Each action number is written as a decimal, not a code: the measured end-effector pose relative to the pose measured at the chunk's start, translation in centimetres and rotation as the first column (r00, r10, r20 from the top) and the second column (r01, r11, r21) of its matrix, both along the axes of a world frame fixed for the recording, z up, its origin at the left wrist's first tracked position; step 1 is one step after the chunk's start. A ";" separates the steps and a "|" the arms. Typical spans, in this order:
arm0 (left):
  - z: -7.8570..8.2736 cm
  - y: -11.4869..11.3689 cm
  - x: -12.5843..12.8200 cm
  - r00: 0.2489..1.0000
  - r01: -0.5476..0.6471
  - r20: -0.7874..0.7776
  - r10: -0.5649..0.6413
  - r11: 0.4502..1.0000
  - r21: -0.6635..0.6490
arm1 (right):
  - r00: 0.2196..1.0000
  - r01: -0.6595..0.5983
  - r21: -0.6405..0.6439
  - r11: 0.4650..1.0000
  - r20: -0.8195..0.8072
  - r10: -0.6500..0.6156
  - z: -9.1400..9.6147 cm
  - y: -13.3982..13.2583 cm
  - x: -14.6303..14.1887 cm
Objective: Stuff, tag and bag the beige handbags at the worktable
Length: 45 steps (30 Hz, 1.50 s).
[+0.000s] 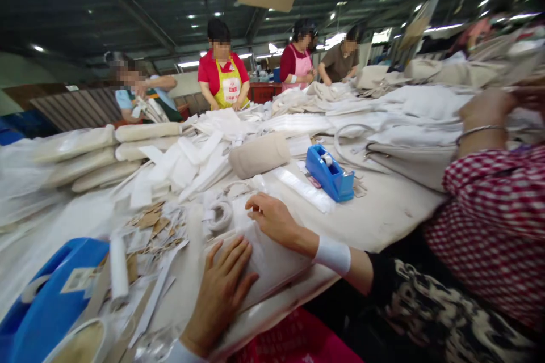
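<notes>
Two bare hands. On the right hand (pixel 272 218), a snug white elastic wristband (pixel 334 255) round the wrist. Behind it a short stretch of bare forearm, then a black sleeve (pixel 426 312) of soft fabric, patterned with cream, leopard-like blotches. At the left hand (pixel 221 289), only the edge of a white cuff (pixel 181 353), cut off by the lower border.

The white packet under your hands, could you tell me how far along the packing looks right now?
Done: wrapped rolls lie stacked at the far left of the table. In hand: the left hand lies flat on a white packet while the right hand presses its far edge. Left: loose white strips, an unwrapped roll and paper tags still lie about, beside the blue tape dispenser.
</notes>
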<state>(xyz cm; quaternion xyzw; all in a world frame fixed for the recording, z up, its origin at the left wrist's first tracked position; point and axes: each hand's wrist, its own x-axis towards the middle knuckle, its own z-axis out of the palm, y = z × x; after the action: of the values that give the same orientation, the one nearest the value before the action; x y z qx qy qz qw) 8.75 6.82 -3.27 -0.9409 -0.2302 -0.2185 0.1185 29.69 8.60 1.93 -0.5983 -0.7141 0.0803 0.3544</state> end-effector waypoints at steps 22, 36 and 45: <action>-1.0 1.9 -0.4 0.996 0.083 0.031 -0.089 0.986 0.141 | 0.517 0.428 -0.514 0.744 -0.536 -0.668 1.9 2.4 24.4; -1.0 1.8 -0.3 0.997 0.068 0.034 -0.072 0.993 0.101 | 0.540 0.416 -0.207 0.886 -0.727 -0.424 2.9 -2.9 22.1; -1.1 1.7 -0.2 0.996 0.061 0.054 -0.064 0.996 0.064 | 0.448 0.336 -0.254 0.907 -0.804 -0.392 -2.7 -8.4 20.9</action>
<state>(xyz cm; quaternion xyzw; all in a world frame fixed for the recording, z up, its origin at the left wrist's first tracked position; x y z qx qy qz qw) 8.52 8.47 -4.40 -0.9370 -0.1969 -0.2554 0.1345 50.60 0.19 -0.72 -0.6332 -0.3068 0.3002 0.6441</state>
